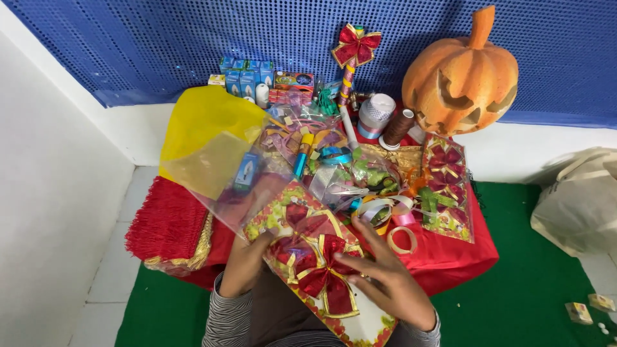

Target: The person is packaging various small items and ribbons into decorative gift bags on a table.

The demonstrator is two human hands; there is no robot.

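The left hand [243, 262] grips the near-left edge of a flat pack of red-and-gold bows [315, 270], fingers hidden beneath; the right hand [385, 279] lies spread on top. The pack, its lower end cut off, overhangs the near edge of the red-clothed table [450, 257]. A second bow pack [448, 186] lies at the right edge, small blue boxes [244, 77] at the far edge, too crowded to count, beside one orange pumpkin [463, 71]

I am in a corner set up for making party and holiday decorations, more a home craft nook than a shop. A low table under a red cloth [450, 257] is heaped with ribbon rolls [376, 114], bows and small boxes [247, 74]. A carved orange pumpkin [461, 74] sits against a blue sequinned backdrop [193, 38], over green floor covering [514, 302].
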